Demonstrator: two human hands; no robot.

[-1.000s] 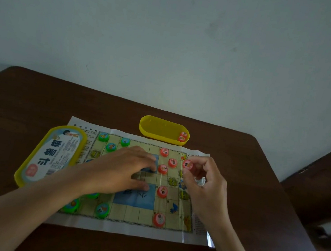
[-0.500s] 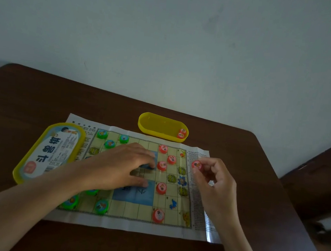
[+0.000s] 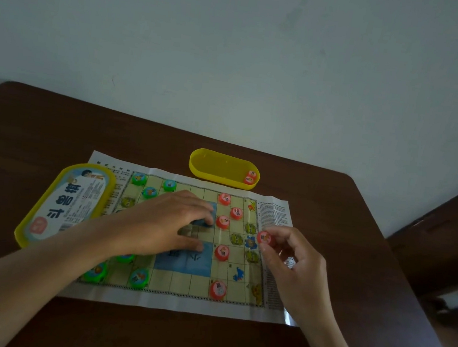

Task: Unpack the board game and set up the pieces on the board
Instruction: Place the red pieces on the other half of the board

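Dark wooden desk [image 3: 344, 229] against a pale wall carries it all. The red piece [image 3: 264, 238] I am placing is pinched between thumb and fingertips of my right grip [image 3: 294, 263], face up, raised over the right edge of the board [image 3: 178, 303], just beside the printed animal squares there. My left grip [image 3: 165, 223] lies spread on the middle of the board, pressing the paper sheet flat and grasping nothing that I can see.

To do this well, I judge I should pick the vacant starting square first and bring the piece down level, label up. I should let go only once it sits inside the lines, then lift my fingers straight up so they do not knock the red pieces [image 3: 222, 222] standing near. The sheet is thin and creased, so the left grip is best kept pressing until the piece is down. Green pieces [image 3: 139, 277] stand on the left side, some hidden under my forearm.

Beyond the board's far edge sits the yellow tray [image 3: 217, 169], open, with two red pieces [image 3: 251, 176] at its right end and nothing else showing inside. The lid [image 3: 67, 203] lies label up, touching the board's left edge; its inside is hidden.
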